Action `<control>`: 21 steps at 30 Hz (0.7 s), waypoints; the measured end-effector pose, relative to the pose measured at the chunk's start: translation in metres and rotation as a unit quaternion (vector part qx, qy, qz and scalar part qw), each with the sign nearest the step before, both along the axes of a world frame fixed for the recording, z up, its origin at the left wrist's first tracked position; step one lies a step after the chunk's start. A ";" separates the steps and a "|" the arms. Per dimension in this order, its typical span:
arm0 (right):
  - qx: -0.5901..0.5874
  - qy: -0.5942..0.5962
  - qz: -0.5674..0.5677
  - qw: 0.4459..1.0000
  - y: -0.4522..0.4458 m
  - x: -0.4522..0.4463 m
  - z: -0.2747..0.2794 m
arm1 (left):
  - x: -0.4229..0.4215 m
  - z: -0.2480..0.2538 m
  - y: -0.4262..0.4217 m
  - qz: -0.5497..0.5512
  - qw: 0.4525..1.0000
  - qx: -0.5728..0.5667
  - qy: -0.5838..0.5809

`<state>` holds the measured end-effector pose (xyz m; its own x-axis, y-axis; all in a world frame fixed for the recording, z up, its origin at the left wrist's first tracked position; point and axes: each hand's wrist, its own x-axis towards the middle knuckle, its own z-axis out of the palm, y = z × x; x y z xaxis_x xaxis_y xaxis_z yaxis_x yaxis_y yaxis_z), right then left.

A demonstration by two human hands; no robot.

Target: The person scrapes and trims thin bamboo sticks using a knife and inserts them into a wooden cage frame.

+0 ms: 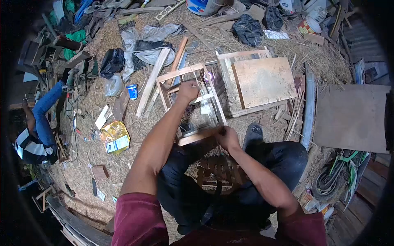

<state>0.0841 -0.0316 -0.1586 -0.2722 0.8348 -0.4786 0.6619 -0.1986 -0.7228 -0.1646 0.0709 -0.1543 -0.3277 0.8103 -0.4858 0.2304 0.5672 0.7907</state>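
Note:
A light wooden frame (180,73) with crossbars and thin slats stands on the shavings in front of my knees. My left hand (189,90) is closed around one of its inner bars near the middle. Lower right, my right hand (227,137) grips the end of a short wooden board (199,137) at the near side of the frame. The fingers of that hand are partly in shadow. Just right of the frame sits a wooden box (227,78) with a flat wooden panel (264,82) lying on top.
Long wood strips (154,80), a blue cup (132,92) and a yellow packet (115,137) lie on the left. A large board (353,117) is at the right, above a small bicycle (332,176). Another person (39,135) sits at the far left.

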 end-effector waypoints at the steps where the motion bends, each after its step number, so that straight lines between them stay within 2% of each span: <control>1: 0.012 -0.006 0.006 1.000 0.001 0.000 -0.002 | 0.002 0.010 0.001 0.007 1.000 0.004 0.015; 3: 0.024 -0.014 0.013 1.000 0.000 0.002 -0.003 | 0.008 0.022 0.000 0.016 0.999 0.005 0.042; 8: -0.011 -0.048 0.017 0.999 0.003 0.002 0.008 | 0.001 -0.009 0.004 0.003 1.000 -0.006 -0.006; 11: 0.025 -0.040 0.011 0.999 0.001 0.003 0.005 | 0.001 -0.015 0.004 0.029 0.998 -0.016 -0.059; 14: -0.023 -0.029 -0.021 0.999 0.004 -0.001 0.022 | 0.001 -0.021 0.006 0.048 0.994 -0.002 -0.099; 17: -0.014 -0.030 -0.031 0.999 0.002 0.001 0.012 | 0.006 -0.006 0.005 0.063 0.992 0.005 -0.112; 21: -0.054 -0.032 -0.005 0.998 0.008 -0.001 0.026 | 0.006 -0.011 0.004 0.072 0.988 0.017 -0.138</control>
